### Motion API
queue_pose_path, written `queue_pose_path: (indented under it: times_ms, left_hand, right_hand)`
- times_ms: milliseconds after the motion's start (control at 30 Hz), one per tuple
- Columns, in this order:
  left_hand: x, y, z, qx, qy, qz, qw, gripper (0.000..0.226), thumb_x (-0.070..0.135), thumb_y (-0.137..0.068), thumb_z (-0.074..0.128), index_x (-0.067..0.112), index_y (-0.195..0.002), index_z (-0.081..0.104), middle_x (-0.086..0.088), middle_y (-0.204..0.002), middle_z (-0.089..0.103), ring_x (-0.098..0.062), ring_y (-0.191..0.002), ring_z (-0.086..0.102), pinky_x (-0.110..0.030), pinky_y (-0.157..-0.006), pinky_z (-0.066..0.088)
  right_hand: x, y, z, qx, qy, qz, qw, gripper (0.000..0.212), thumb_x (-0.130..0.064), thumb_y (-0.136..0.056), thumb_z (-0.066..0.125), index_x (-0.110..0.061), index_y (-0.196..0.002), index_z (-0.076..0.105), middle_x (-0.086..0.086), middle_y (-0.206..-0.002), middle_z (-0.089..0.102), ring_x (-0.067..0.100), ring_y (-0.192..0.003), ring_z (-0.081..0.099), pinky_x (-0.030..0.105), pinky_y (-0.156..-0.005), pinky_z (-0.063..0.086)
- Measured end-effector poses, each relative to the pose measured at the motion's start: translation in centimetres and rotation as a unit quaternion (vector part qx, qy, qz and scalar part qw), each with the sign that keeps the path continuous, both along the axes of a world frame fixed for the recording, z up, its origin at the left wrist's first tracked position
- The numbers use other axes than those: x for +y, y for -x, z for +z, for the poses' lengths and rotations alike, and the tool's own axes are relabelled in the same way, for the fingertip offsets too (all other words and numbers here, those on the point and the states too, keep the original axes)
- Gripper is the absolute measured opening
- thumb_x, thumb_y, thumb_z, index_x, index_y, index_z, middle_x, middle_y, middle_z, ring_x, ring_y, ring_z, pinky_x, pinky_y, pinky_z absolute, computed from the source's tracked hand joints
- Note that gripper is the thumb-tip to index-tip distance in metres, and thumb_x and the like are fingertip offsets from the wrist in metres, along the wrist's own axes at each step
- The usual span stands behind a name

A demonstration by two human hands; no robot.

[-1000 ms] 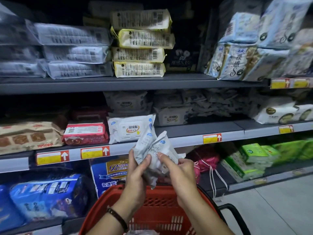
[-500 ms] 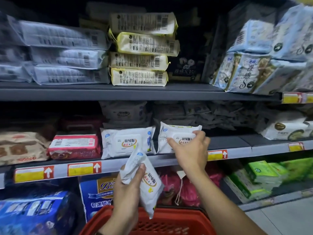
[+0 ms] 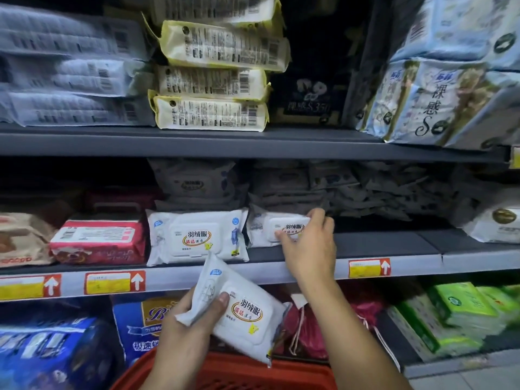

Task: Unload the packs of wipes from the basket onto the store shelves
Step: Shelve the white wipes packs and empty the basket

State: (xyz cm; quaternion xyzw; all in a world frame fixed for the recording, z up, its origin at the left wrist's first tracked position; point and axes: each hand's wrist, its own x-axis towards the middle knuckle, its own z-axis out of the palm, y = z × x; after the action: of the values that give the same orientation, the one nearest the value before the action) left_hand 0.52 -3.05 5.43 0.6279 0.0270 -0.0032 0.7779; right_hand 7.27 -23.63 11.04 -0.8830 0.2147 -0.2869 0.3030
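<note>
My right hand (image 3: pixel 308 243) reaches onto the grey middle shelf (image 3: pixel 380 243) and grips a white wipes pack (image 3: pixel 261 229) that stands there on its edge. Another identical pack (image 3: pixel 197 237) stands just left of it. My left hand (image 3: pixel 188 333) holds a third white pack (image 3: pixel 242 313), tilted, in the air above the red basket (image 3: pixel 230 372), thumb across its front. Only the basket's rim shows at the bottom edge.
A red pack (image 3: pixel 98 243) and a brown pack (image 3: pixel 22 237) sit left on the middle shelf. More white packs are piled behind. Yellow and grey packs fill the top shelf (image 3: pixel 295 142). Blue, pink and green goods sit on the bottom shelf.
My right hand has pushed its pack further back on the middle shelf. My left hand has raised its pack slightly and tilted it. The camera has moved closer.
</note>
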Motion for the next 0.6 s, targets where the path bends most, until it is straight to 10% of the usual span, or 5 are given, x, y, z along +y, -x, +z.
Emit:
queue_pose_path:
  times_ms: [233, 400, 600]
  left_hand:
    - [-0.4, -0.2, 3.0, -0.015, -0.013, -0.024, 1.0, 0.021, 0.012, -0.094, 0.073, 0.016, -0.113, 0.078, -0.015, -0.104, 0.081, -0.035, -0.097, 0.079, -0.058, -0.087, 0.062]
    - [-3.7, -1.0, 7.7, -0.043, 0.065, -0.006, 0.997, 0.019, 0.01, -0.1, 0.066, 0.009, -0.118, 0.072, -0.014, -0.11, 0.08, -0.032, -0.101, 0.079, -0.046, -0.076, 0.065]
    - [-8.4, -2.8, 10.6, -0.032, 0.126, -0.087, 0.988, 0.02, 0.015, -0.102, 0.061, 0.011, -0.118, 0.071, -0.019, -0.113, 0.079, -0.038, -0.103, 0.077, -0.059, -0.085, 0.063]
  right_hand:
    - [-4.5, 2.6, 4.4, 0.034, -0.125, 0.074, 0.989, 0.042, -0.045, -0.092, 0.077, -0.017, -0.123, 0.072, 0.007, -0.121, 0.075, 0.029, -0.121, 0.066, 0.033, -0.101, 0.049]
    - [-6.9, 5.5, 6.7, 0.136, -0.236, 0.178, 0.946, 0.049, -0.065, -0.083, 0.076, -0.017, -0.094, 0.071, 0.002, -0.094, 0.076, 0.021, -0.076, 0.068, 0.033, -0.065, 0.05]
    - [-8.2, 5.1, 5.0, 0.015, -0.355, 0.252, 0.9, 0.03, -0.016, -0.089, 0.085, -0.005, -0.115, 0.077, 0.005, -0.098, 0.083, 0.023, -0.089, 0.08, 0.035, -0.078, 0.061]
